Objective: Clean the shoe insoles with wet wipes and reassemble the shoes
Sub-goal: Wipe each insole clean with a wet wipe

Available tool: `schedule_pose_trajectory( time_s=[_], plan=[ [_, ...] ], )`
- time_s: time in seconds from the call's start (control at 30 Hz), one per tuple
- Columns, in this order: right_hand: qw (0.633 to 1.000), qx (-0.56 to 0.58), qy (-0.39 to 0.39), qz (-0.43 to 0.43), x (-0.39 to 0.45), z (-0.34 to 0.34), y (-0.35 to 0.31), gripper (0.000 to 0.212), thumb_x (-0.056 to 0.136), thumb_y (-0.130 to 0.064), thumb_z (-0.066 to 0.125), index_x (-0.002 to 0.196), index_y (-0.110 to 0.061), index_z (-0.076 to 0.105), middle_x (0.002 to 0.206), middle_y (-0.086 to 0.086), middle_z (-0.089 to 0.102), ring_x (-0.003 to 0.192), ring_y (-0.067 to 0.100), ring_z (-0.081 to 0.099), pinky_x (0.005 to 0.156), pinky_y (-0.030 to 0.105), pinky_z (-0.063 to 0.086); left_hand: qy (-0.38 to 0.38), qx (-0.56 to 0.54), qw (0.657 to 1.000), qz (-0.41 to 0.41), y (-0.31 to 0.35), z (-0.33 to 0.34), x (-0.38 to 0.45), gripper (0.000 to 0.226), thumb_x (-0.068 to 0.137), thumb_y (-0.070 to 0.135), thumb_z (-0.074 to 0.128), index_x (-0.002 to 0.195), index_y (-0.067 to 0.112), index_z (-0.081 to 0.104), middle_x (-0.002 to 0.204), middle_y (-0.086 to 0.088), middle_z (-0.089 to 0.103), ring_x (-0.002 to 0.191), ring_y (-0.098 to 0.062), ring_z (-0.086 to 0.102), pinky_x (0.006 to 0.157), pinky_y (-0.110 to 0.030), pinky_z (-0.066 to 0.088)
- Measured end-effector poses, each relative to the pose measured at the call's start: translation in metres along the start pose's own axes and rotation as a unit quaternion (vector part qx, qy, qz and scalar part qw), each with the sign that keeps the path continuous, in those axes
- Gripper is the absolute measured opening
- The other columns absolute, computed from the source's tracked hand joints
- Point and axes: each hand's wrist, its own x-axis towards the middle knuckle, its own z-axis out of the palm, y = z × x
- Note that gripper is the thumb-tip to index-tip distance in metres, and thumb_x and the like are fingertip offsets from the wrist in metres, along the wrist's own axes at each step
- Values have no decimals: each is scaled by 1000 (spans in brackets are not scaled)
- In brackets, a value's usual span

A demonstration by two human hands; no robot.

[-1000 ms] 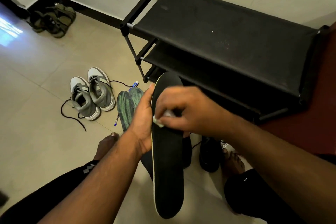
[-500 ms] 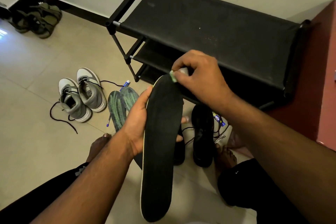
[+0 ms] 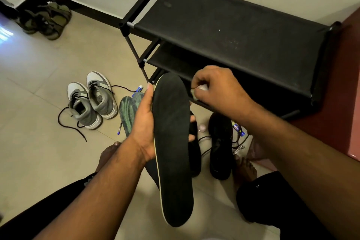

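Between the person's knees, above the tiled floor (image 3: 39, 161), the left hand (image 3: 143, 122) holds a long black insole (image 3: 172, 142) up on its length, toe end toward the black rack (image 3: 243, 31). The thumb lies along its left edge and the fingertips curl round the right edge. The insole's face is matte black with faint paler smears, and a thin cream line runs down its left rim. Its heel end hangs low, nearest the person.

Just right of the toe end, the right hand (image 3: 216, 87) is curled tight, pinching a small crumpled wipe (image 3: 201, 88) between thumb and fingers. The wipe sits beside the insole's edge; whether it touches I cannot tell.

Under the insole two black shoes (image 3: 221, 142) stand on the floor with loose laces. Left of them lie a green patterned insole (image 3: 127, 111), a pen (image 3: 119, 128) and a pair of grey sneakers (image 3: 91, 101). Olive sandals (image 3: 46, 19) sit by the far wall
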Motion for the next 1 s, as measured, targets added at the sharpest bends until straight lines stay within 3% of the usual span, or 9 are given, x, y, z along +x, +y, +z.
schedule_pose_trajectory(
  time_s=[0.1, 0.2, 0.4, 0.5, 0.63, 0.73, 0.8, 0.87, 1.0],
  plan=[
    [988, 105, -57, -100, -17, 8, -29, 8, 79, -9, 72, 79, -17, 69, 85, -5, 63, 80, 5, 60, 72, 18, 49, -13, 8, 999, 35, 1, 2, -4, 71, 85, 75, 38, 96, 16, 78, 100, -12, 69, 91, -28, 66, 94, -52, 46],
    [969, 105, -115, -191, -32, 25, -43, 3, 80, -8, 69, 81, -11, 70, 82, 1, 65, 79, 12, 61, 73, 29, 52, 1, -18, 997, 75, 5, 3, -6, 68, 88, 68, 42, 99, 9, 74, 95, -14, 69, 87, -25, 68, 81, -37, 57],
    [988, -87, -88, -96, -10, 11, -10, 5, 88, -13, 61, 85, -15, 65, 94, -2, 58, 85, 13, 57, 75, 37, 53, 25, 2, 996, 81, 7, -5, 0, 74, 88, 76, 34, 90, 18, 80, 101, -9, 70, 93, -27, 67, 86, -50, 51],
    [986, -32, -83, -144, -12, 8, -19, 4, 86, -14, 65, 84, -17, 66, 90, -5, 59, 83, 8, 58, 73, 28, 53, 32, -8, 995, 89, 9, -6, 0, 73, 89, 74, 36, 100, 15, 77, 107, -11, 70, 99, -29, 67, 85, -54, 54],
    [961, 59, -176, -204, -28, 21, -38, 6, 83, -10, 68, 82, -16, 67, 84, -5, 62, 80, 6, 58, 71, 16, 46, 38, -40, 992, 113, 12, -12, 0, 66, 92, 66, 43, 102, 7, 71, 100, -12, 65, 93, -23, 64, 89, -37, 53],
    [962, -110, -192, -161, -20, 31, -18, 6, 87, -16, 63, 83, -20, 62, 90, -6, 52, 87, 14, 57, 72, 26, 44, 45, -15, 993, 107, 8, -26, -4, 60, 85, 65, 52, 97, 9, 73, 97, -11, 63, 93, -26, 60, 89, -46, 48],
    [955, -207, -178, -115, -15, 34, -3, 4, 89, -18, 60, 91, -17, 64, 97, 0, 54, 92, 20, 57, 75, 35, 48, 77, 26, 993, 82, -3, -45, -6, 62, 82, 64, 56, 107, 9, 69, 100, -13, 63, 95, -29, 61, 82, -48, 51],
    [957, -202, -182, -95, -16, 41, 4, 9, 87, -16, 60, 93, -14, 66, 100, 5, 57, 94, 24, 58, 79, 41, 51, 141, 42, 988, 54, -22, -73, -7, 60, 83, 61, 59, 109, 8, 68, 100, -15, 66, 90, -29, 64, 81, -47, 53],
    [955, -151, -238, -91, -34, 75, 8, 4, 83, -13, 63, 83, -16, 65, 92, 1, 57, 90, 20, 57, 77, 35, 48, 239, 14, 971, -11, -69, -139, -6, 62, 82, 58, 62, 112, 4, 69, 99, -18, 66, 85, -30, 66, 92, -48, 51]
  ],
)
